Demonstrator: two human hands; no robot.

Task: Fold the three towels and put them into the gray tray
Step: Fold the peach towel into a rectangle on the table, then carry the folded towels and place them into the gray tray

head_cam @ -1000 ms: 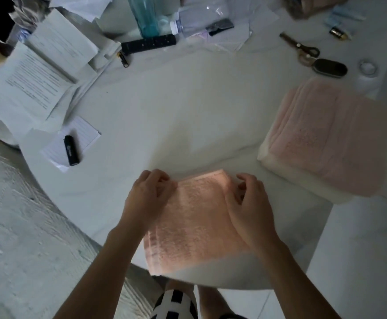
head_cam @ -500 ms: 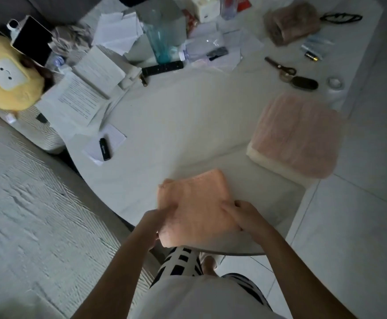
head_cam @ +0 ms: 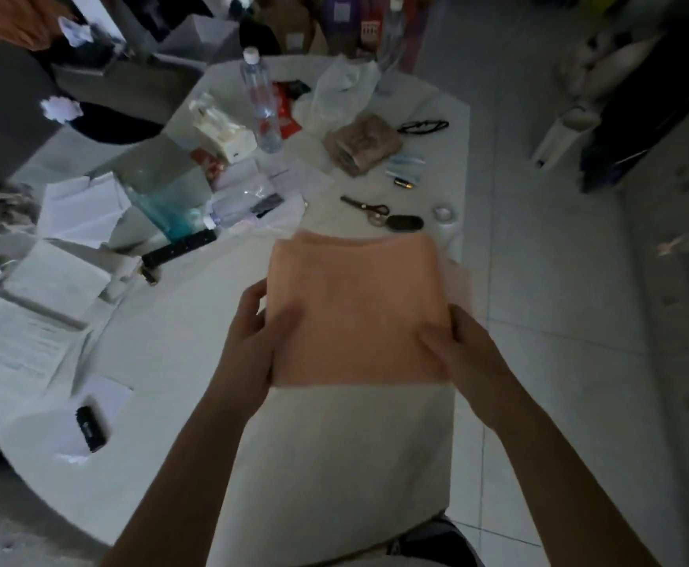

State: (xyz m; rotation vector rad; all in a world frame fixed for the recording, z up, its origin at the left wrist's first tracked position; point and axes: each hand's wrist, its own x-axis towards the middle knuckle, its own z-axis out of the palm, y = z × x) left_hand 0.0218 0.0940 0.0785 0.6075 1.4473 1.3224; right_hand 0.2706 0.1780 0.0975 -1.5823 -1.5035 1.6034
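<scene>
Left hand (head_cam: pixel 248 333) and right hand (head_cam: pixel 463 354) each pinch a side of the folded pink towel (head_cam: pixel 355 308), keeping it flat above the bench (head_cam: pixel 170 362) for carrying.

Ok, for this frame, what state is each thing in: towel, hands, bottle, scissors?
Folded towel: folded flat, held up by both side edges.
Left hand: grips the towel's left edge.
Right hand: grips the towel's right edge.
Water bottle: upright, capped.
Scissors: lying flat, blades closed.
</scene>
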